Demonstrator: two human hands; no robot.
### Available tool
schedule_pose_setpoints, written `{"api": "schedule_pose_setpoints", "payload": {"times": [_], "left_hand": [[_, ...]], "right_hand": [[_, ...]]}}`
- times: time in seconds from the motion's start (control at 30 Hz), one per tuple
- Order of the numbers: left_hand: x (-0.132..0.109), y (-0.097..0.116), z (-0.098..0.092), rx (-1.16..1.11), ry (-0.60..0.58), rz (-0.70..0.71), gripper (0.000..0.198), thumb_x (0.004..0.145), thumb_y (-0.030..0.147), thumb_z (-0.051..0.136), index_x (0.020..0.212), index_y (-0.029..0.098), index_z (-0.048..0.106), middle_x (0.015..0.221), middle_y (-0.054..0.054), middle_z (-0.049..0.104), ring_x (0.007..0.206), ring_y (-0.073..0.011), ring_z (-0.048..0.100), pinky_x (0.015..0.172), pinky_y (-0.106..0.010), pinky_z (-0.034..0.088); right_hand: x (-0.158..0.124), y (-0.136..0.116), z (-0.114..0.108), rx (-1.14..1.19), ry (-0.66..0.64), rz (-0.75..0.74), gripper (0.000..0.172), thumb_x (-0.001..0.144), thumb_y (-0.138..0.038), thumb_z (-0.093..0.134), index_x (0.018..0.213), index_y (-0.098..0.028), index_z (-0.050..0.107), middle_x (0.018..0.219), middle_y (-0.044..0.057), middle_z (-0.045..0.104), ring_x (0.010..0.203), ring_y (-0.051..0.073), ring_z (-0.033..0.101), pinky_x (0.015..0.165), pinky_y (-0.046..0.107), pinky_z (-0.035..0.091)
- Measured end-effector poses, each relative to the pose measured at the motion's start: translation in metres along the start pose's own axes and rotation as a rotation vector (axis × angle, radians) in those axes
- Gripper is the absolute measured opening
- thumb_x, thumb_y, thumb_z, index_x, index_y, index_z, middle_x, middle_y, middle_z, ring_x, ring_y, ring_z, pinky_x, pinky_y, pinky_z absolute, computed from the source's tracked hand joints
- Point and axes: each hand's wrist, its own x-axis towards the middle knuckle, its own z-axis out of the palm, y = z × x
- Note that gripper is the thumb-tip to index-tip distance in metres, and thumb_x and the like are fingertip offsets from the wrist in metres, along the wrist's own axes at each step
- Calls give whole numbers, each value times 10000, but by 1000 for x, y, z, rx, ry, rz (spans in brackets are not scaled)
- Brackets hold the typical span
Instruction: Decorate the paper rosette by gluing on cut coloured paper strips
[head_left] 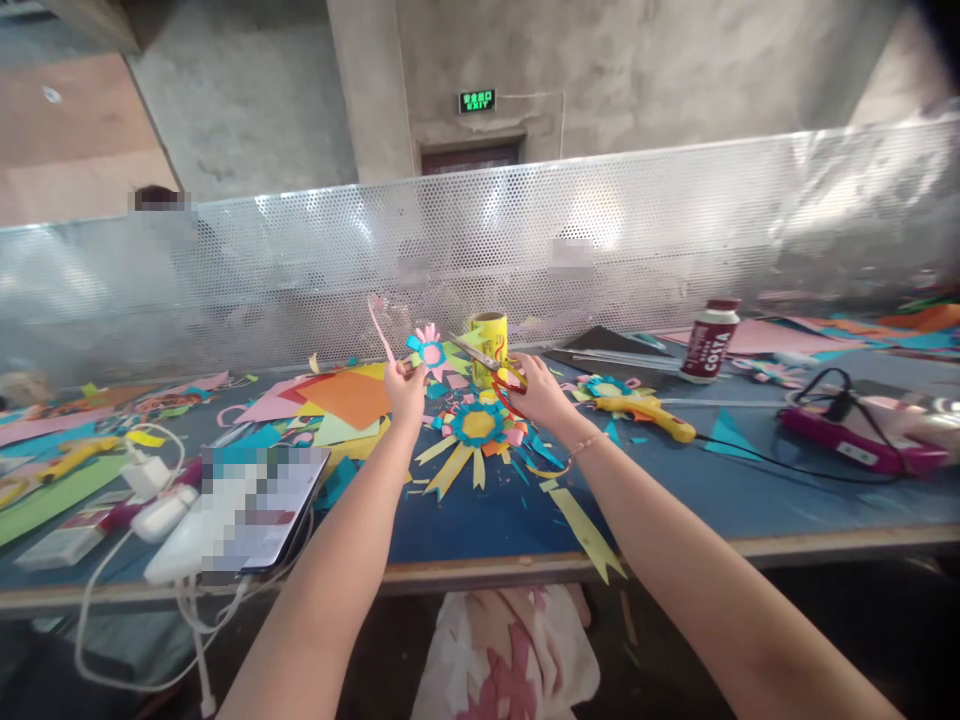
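Observation:
My left hand (pixel 405 388) is closed on a thin pink paper strip (pixel 379 328) that curves up and to the left. My right hand (pixel 534 392) grips red-handled scissors (pixel 491 366), their blades pointing left toward the strip. Both hands hover over the blue table (pixel 675 500). Just below them lies a paper flower (pixel 477 424) with a blue ring, a yellow centre and yellow petals. A smaller pink and blue paper flower (pixel 430 349) sits behind the hands, next to a yellow tape roll (pixel 488 338).
A yellow glue gun (pixel 649 413) with a black cord lies right of my hands. Further right stand a Costa bottle (pixel 709 340) and a pink device (pixel 862 430). A phone (pixel 255 508), chargers and white cables lie left. Coloured paper sheets (pixel 349 398) and scraps cover the table. A perforated metal screen (pixel 600 230) runs behind.

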Motion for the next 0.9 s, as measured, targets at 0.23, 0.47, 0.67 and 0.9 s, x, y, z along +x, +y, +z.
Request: {"api": "schedule_pose_setpoints", "payload": {"times": [0.23, 0.47, 0.67, 0.9], "left_hand": [[-2, -1, 2, -185, -99, -96, 456, 589, 182, 748, 707, 219, 309, 679, 55, 549, 624, -107, 613, 622, -251, 525], [-15, 0, 13, -178, -387, -213, 452, 507, 189, 785, 764, 212, 414, 623, 74, 536, 626, -134, 625, 677, -298, 534], [-19, -3, 14, -101, -482, -242, 437, 499, 191, 792, 767, 201, 447, 679, 44, 584, 653, -140, 617, 700, -315, 513], [-11, -3, 13, -65, -285, -285, 335, 648, 279, 744, 700, 187, 426, 768, 3, 589, 733, -132, 614, 633, -254, 498]], "right_hand": [[6, 2, 2, 230, 76, 274, 550, 709, -257, 625, 1246, -195, 517, 986, 83, 667, 923, 245, 629, 862, 417, 490], [13, -3, -6, 777, 72, 489, 719, 565, -371, 804, 1206, -180, 539, 841, 34, 681, 753, 192, 658, 731, 329, 541], [14, -9, -7, 796, -6, 574, 609, 503, -245, 836, 1054, -173, 586, 778, 22, 687, 675, 168, 653, 652, 297, 537], [21, 19, -7, 656, 188, 593, 426, 631, -264, 726, 1016, -169, 572, 679, -1, 608, 548, 142, 582, 494, 256, 479]]}}
